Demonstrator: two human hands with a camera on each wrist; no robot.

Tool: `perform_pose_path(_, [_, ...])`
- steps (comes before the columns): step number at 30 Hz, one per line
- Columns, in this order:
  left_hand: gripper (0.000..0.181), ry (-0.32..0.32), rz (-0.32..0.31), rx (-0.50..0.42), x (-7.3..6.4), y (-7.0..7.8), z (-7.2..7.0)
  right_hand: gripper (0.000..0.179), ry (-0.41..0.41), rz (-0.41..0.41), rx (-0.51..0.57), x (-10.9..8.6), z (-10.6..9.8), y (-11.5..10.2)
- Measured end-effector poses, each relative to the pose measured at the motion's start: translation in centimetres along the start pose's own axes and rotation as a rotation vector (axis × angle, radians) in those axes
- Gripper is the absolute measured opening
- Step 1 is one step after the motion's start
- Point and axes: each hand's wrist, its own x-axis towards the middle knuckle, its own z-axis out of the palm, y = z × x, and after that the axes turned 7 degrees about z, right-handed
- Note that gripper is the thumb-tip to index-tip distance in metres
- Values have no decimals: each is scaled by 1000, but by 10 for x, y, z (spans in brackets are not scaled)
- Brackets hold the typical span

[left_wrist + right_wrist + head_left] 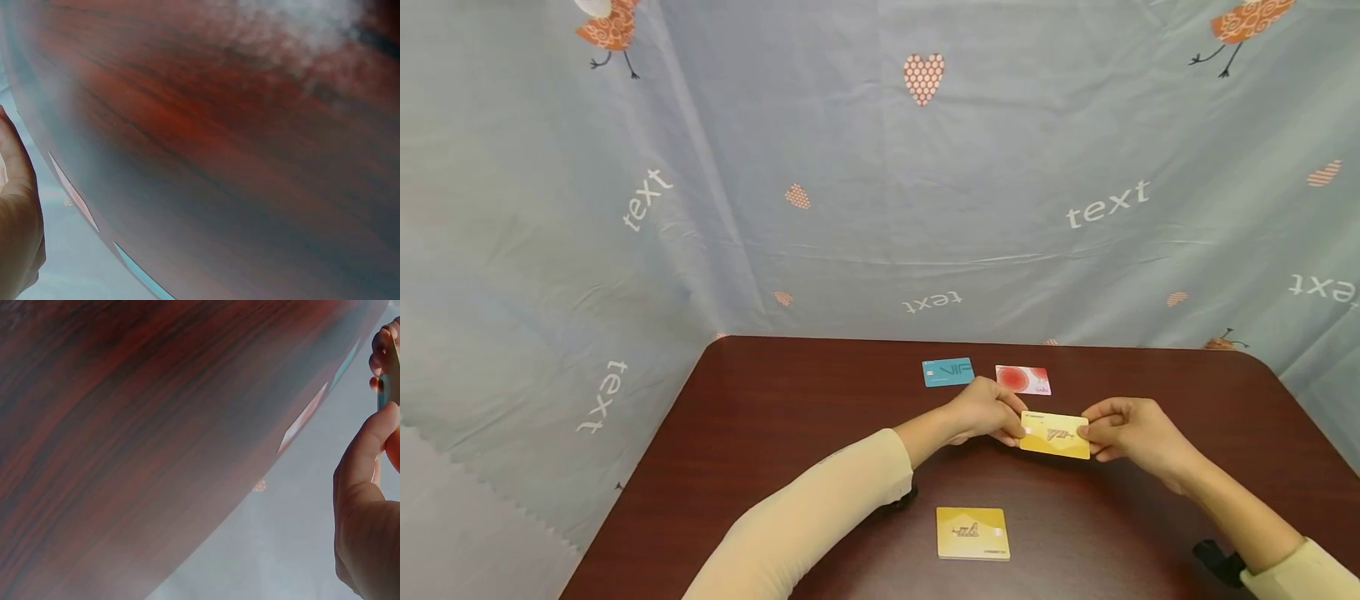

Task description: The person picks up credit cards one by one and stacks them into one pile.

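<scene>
A yellow card [1052, 446] is held up over the table between both hands. My left hand [985, 408] pinches its left edge, and my right hand [1131, 433] pinches the right edge with the thumb on the front face. In the right wrist view the card [390, 381] appears nearly edge-on at the right border, with my right hand [369, 531] below it. The left wrist view catches only part of my left hand [22, 212]; the card is outside that picture.
Nearer the front lies another yellow card [973, 533], possibly a small stack. Along the far side are a blue card [947, 372] and a red-and-white card [1023, 380]. A grey patterned cloth [865, 208] hangs behind the dark wooden table [790, 400].
</scene>
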Motion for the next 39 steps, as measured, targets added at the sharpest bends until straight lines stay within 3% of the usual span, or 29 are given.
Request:
perform_pose_path(17, [22,-25,-17,-21,-19,-1,-15,42,-22,11,45,0,17,-6])
perform_pose_path(31, [24,-6,-22,-37,-32,-5,-22,40,-38,8,41,2,29,-6])
perform_pose_path(39, [26,15,-23,-108,-43,-11,-27,41,-76,-9,52,1,37,-8])
